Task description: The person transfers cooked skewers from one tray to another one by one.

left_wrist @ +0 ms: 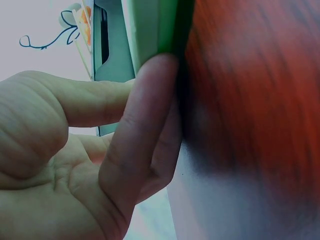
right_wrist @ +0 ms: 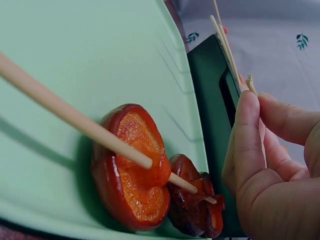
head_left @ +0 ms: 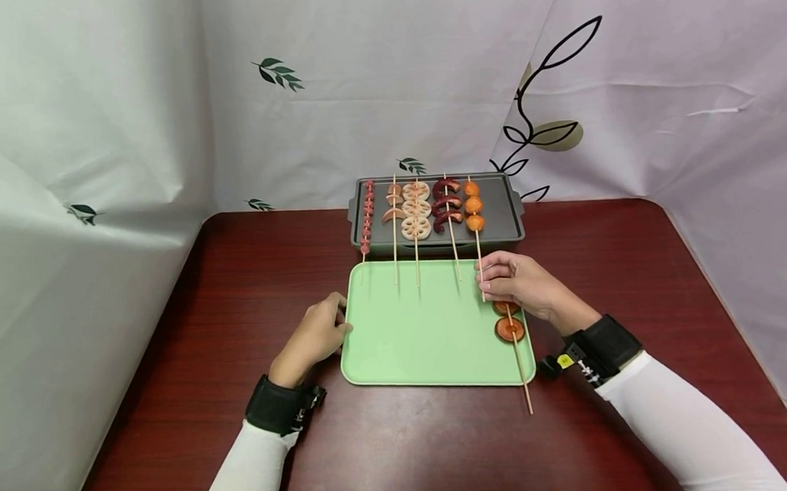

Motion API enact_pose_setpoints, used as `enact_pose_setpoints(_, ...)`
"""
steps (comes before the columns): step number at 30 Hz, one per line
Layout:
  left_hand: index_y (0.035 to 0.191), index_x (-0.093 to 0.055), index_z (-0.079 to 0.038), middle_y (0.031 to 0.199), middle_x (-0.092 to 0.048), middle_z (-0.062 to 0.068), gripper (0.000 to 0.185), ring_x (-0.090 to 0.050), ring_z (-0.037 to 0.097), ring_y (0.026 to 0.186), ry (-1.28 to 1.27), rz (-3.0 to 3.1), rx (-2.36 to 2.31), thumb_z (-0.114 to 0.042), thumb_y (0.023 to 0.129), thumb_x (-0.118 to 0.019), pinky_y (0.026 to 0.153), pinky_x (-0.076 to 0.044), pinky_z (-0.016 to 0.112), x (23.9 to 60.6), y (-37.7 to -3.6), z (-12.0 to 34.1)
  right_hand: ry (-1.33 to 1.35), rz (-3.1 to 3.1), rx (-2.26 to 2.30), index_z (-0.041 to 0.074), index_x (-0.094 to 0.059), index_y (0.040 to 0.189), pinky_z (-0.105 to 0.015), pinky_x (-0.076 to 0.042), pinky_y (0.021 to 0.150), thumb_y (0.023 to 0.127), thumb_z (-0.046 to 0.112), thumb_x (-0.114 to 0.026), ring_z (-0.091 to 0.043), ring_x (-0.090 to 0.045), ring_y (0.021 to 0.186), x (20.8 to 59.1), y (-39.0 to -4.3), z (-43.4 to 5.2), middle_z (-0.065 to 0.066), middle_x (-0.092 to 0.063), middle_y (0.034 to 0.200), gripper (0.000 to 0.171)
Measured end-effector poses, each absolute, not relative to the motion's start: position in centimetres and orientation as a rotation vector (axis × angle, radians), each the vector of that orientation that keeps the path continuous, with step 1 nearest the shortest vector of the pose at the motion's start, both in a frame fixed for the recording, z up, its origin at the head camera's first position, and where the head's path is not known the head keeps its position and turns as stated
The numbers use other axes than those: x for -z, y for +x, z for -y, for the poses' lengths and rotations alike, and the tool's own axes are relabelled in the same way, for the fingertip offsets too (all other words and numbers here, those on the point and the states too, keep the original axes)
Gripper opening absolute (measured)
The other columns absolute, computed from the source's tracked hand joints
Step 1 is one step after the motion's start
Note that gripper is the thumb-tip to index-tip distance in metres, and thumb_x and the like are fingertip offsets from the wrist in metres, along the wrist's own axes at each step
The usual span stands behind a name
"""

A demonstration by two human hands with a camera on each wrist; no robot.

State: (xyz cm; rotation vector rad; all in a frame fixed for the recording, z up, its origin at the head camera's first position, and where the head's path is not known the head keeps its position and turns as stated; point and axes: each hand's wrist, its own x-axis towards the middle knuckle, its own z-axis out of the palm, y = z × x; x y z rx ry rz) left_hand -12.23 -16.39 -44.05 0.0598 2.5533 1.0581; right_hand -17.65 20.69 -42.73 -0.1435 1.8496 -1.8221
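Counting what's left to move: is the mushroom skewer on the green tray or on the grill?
On the tray. The mushroom skewer lies flat at the green tray's right edge, its stick overhanging onto the table.

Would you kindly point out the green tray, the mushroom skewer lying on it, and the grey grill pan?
green tray [head_left: 410,333], head view, bare middle of its floor.
mushroom skewer [right_wrist: 132,182], right wrist view, cut face of the larger slice.
grey grill pan [head_left: 501,215], head view, bare right side.
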Motion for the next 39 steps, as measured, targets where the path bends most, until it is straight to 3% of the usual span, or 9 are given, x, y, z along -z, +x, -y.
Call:
enact_pose_setpoints(13, 0.129, -0.046, -0.003, 0.097, -0.057, 0.016, 0.037, -0.060, 0.019, 0.061, 0.067, -2.556, -1.055, -0.007, 0.095, -0.060, 0.053, -0.055, 0.029, 44.1, -12.2, 16.4, -0.189, -1.889, 1.718, -0.006, -0.045, 0.118, -0.037, -0.060, 0.080, 0.090, 0.005, -0.066, -0.013, -0.065, 0.079, 42.6, -16.2, -20.4, -0.002, -0.061, 0.092, 0.036)
enact_pose_setpoints(26, 0.130, -0.045, -0.003, 0.095, -0.057, 0.015, 0.038, -0.060, 0.019, 0.059, 0.074, -2.553, -1.051, -0.007, 0.095, -0.060, 0.052, -0.054, 0.029, 44.1, -12.4, 16.5, -0.252, -1.990, 1.641, -0.009, -0.043, 0.118, -0.043, -0.059, 0.080, 0.090, 0.002, -0.064, -0.024, -0.067, 0.082, 42.4, -13.9, -20.3, -0.012, -0.058, 0.095, 0.036)
enact_pose_setpoints(39, 0.131, -0.045, -0.004, 0.096, -0.057, 0.015, 0.039, -0.060, 0.018, 0.059, 0.070, -2.556, -1.039, -0.008, 0.095, -0.059, 0.052, -0.054, 0.029, 44.2, -12.4, 16.5, -0.340, -2.034, 1.619, -0.013, -0.044, 0.113, -0.038, -0.061, 0.073, 0.086, -0.007, -0.063, -0.015, -0.067, 0.076, 42.7, -11.6, -20.2, -0.014, -0.059, 0.091, 0.033)
